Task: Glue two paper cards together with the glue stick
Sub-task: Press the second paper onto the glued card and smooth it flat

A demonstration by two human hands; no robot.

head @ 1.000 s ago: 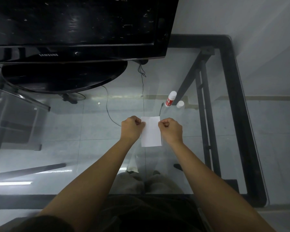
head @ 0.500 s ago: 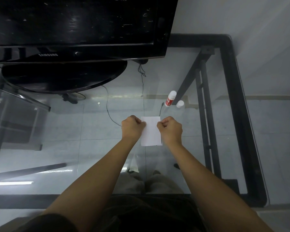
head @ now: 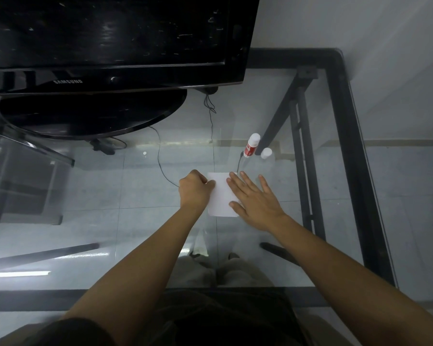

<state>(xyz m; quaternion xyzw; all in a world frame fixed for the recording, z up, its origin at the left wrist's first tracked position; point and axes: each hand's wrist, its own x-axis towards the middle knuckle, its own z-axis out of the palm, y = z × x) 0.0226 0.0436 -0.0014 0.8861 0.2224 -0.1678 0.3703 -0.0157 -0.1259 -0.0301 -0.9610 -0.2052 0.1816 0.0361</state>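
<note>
A white paper card point(head: 221, 196) lies flat on the glass table; I cannot tell whether it is one sheet or two stacked. My left hand point(head: 195, 190) is a closed fist resting on the card's left edge. My right hand point(head: 254, 200) lies flat with fingers spread, its fingertips and thumb on the card's right side. A red-and-white glue stick point(head: 251, 145) stands upright just beyond the card, with its white cap point(head: 266, 153) beside it on the right.
A black television point(head: 110, 41) on an oval stand point(head: 93, 113) fills the far left of the glass table point(head: 310, 258). A thin black cable point(head: 160, 161) trails toward the card. The black frame point(head: 348, 146) runs along the right edge.
My right hand has opened from a fist to a flat palm laid over the card's right side. The left fist has stayed on the left edge.
</note>
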